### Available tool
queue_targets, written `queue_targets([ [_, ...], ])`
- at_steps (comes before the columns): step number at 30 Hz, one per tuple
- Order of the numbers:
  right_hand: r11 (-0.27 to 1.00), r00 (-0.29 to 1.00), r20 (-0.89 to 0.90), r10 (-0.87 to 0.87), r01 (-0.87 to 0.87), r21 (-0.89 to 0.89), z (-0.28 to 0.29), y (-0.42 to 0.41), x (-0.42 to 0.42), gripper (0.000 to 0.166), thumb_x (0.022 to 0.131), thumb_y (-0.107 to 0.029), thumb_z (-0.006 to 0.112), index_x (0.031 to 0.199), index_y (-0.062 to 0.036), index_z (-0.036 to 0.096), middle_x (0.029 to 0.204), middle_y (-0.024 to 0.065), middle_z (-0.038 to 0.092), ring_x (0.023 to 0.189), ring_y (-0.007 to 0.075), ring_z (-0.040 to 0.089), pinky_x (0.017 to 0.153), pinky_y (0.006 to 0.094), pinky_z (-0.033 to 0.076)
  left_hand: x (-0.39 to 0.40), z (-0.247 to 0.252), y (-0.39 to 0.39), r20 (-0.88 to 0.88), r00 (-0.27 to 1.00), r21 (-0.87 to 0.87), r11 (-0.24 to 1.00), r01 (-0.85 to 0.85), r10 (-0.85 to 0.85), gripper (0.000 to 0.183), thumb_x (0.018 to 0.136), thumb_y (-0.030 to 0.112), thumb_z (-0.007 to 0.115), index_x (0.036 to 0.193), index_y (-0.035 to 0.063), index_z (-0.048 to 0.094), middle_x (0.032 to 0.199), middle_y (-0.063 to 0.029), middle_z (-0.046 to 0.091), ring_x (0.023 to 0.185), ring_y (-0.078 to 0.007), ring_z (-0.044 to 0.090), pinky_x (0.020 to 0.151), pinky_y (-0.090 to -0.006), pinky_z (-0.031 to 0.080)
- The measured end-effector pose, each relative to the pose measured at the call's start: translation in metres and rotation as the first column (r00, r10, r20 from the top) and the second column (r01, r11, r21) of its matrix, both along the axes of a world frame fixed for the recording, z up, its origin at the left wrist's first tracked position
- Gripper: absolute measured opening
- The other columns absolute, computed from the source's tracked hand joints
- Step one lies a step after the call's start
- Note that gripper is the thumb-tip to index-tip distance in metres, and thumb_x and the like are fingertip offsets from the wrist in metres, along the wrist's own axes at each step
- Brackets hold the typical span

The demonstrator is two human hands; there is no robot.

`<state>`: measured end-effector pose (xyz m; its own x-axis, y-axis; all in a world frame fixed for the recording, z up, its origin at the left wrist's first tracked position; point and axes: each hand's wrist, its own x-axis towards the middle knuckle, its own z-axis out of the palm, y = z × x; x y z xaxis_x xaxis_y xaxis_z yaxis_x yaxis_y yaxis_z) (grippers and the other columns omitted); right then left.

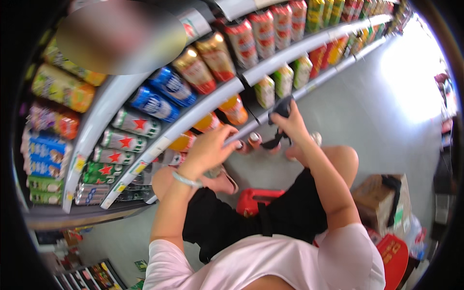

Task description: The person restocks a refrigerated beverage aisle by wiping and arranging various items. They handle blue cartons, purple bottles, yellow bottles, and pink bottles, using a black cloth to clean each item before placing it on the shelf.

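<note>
My left hand (210, 146), with a pale bangle at its wrist, reaches over the lower shelf's front edge, fingers apart and nothing seen in them. Beside its fingertips, several small bottles with light caps (255, 137) stand low by the shelf. My right hand (291, 121) grips a dark object (281, 110) by the shelf edge; a black strap hangs below it, and blur hides what it is. Orange drink bottles (233, 108) stand on the bottom shelf behind my left hand. Green and white cartons (282, 80) stand just beyond my right hand.
Shelves hold blue cans (156, 103), silver cans with red stars (136, 123), gold and red cans (215, 56) and red and white cans (241, 43). A red plastic object (255, 199) lies between my legs. A cardboard box (377, 203) sits on the grey floor to the right.
</note>
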<state>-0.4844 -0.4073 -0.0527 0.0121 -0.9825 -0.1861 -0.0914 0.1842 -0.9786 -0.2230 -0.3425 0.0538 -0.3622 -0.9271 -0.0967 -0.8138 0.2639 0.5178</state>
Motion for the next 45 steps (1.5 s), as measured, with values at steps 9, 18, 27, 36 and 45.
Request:
queue_targets([
  [9,0.978,0.697,-0.687,0.205,-0.163,0.127,-0.125,0.031,-0.04,0.056,0.099,-0.052,0.057,0.091,0.0025,0.068,0.096,0.0234,0.069,0.086,0.0442,0.067,0.079,0.0482,0.054,-0.022,-0.075,-0.072,0.355,0.897,0.13,0.964,0.231,-0.263,0.046,0.095,0.041,0.066,0.124,0.0053,0.059,0.114,-0.015,0.066,0.103,-0.0365,0.066,0.085,-0.0469,0.054],
  [18,0.792,0.192,-0.821,0.538,-0.449,0.414,-0.208,0.035,0.016,0.038,0.101,-0.038,0.059,0.125,-0.0106,0.046,0.123,0.023,0.062,0.094,0.0393,0.073,0.073,0.0461,0.06,-0.032,-0.083,-0.095,0.272,0.933,0.019,0.97,0.241,-0.237,0.041,0.094,0.039,0.068,0.117,0.0059,0.06,0.106,-0.0136,0.066,0.098,-0.0355,0.067,0.083,-0.0447,0.055],
  [27,0.721,0.056,-0.919,0.391,-0.639,0.268,-0.093,0.028,0.005,0.043,0.094,-0.044,0.065,0.112,-0.0078,0.05,0.087,0.0139,0.072,0.079,0.0334,0.074,0.063,0.0425,0.058,-0.017,-0.083,-0.073,0.306,0.909,0.089,0.959,0.268,-0.283,0.042,0.086,0.039,0.076,0.106,0.0058,0.058,0.103,-0.0136,0.067,0.095,-0.0342,0.069,0.079,-0.0467,0.055],
  [36,0.853,0.949,-0.148,-0.278,0.173,-0.493,0.062,0.064,-0.039,0.018,0.095,-0.012,0.057,0.107,-0.0018,0.066,0.088,0.0064,0.068,0.082,0.0113,0.062,0.074,0.0301,0.052,-0.055,-0.046,-0.024,-0.307,0.93,-0.046,0.979,0.197,-0.202,0.068,0.071,0.033,0.087,0.126,0.0065,0.056,0.108,-0.0125,0.068,0.096,-0.0343,0.068,0.082,-0.0451,0.054],
  [45,0.9,0.748,0.539,-0.388,0.433,0.047,0.052,0.085,0.021,0.04,0.105,-0.038,0.057,0.133,-0.0099,0.053,0.112,0.0068,0.065,0.108,0.0213,0.064,0.096,0.0384,0.053,-0.056,-0.015,0.007,-0.249,0.968,0.037,0.999,0.032,-0.021,0.06,0.075,0.027,0.082,0.124,0.0044,0.056,0.115,-0.0146,0.069,0.101,-0.0328,0.069,0.082,-0.0408,0.055],
])
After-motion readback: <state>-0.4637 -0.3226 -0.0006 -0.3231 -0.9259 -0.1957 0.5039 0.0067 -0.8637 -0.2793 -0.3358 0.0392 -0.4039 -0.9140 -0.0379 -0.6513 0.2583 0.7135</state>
